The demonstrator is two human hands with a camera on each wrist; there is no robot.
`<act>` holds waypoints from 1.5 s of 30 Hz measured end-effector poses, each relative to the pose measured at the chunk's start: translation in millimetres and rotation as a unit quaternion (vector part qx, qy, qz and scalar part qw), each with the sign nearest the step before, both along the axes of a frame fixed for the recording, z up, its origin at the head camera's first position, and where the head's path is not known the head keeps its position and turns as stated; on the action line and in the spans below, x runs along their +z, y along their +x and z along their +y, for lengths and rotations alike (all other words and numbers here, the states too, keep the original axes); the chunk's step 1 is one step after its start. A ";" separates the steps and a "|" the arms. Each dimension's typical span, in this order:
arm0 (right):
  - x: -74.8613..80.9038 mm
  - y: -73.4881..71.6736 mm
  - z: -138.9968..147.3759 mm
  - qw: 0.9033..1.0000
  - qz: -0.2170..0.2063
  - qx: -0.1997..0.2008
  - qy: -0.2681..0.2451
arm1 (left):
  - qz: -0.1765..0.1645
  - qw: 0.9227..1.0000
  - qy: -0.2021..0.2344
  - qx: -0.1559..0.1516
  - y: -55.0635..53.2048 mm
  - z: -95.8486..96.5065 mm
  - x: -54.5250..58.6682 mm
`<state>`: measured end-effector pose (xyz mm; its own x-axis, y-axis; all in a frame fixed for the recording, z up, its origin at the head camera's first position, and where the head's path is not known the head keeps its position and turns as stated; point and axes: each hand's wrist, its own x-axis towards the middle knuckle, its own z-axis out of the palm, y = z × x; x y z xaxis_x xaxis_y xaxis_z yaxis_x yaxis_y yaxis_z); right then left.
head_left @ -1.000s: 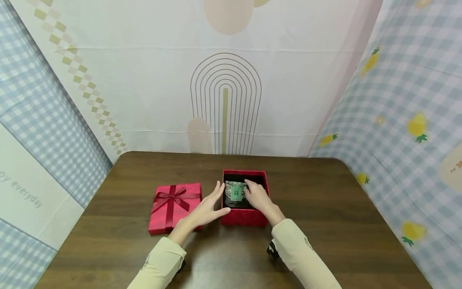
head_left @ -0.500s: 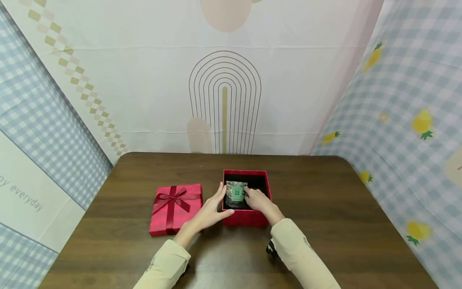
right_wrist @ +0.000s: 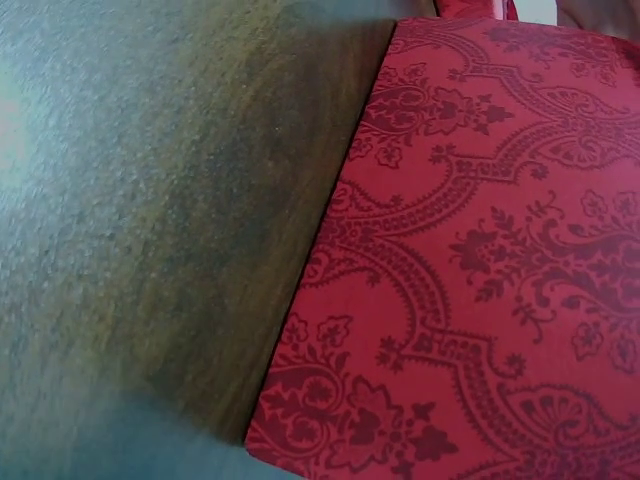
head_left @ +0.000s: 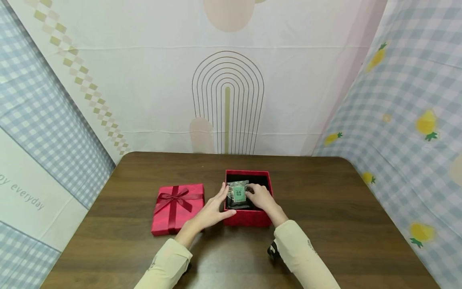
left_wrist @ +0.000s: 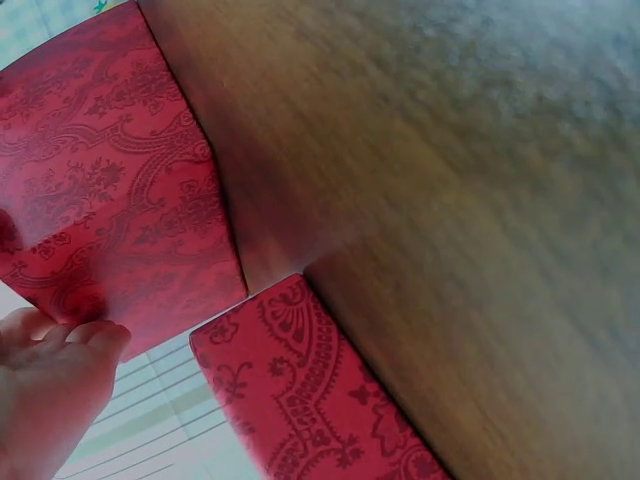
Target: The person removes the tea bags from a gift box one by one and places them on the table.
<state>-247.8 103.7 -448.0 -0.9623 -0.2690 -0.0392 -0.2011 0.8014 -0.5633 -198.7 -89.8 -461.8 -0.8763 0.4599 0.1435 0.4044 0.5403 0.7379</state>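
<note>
A red gift box point(head_left: 248, 218) with a black inside stands lidless on the table. In it lies a small black packet point(head_left: 239, 194) with a green label and a shiny top strip, on the left of the box. My right hand point(head_left: 261, 198) reaches over the front right rim and pinches the packet's right edge. With fingers stretched, my left hand point(head_left: 212, 209) touches the box's left side, its thumb at the front corner. The left wrist view shows the fingers point(left_wrist: 98, 345) against the box's patterned wall point(left_wrist: 130, 180). In the right wrist view only the box wall point(right_wrist: 480, 270) shows large.
Left of the box lies the red lid point(head_left: 178, 208) with a dark red ribbon bow, partly behind the left hand. All rests on a brown wooden table point(head_left: 317, 188). A patterned cloth point(head_left: 162, 92) hangs behind it, with checked cloths on both sides.
My right fingers shift on the packet's right edge, from a pointing finger to a pinch, and the packet turns slightly. The left hand stays at the box. The view shifts a little.
</note>
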 end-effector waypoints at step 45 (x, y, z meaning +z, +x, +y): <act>1.5 1.5 8.6 0.986 0.062 0.128 -0.085 | -0.016 1.000 0.012 -0.012 0.1 -2.2 -1.7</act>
<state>-246.3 112.3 -446.5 -0.8569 -0.4958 0.1414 -0.4602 0.6119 -0.6433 -198.6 -92.0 -463.5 -0.8697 0.4771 0.1267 0.3926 0.5129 0.7634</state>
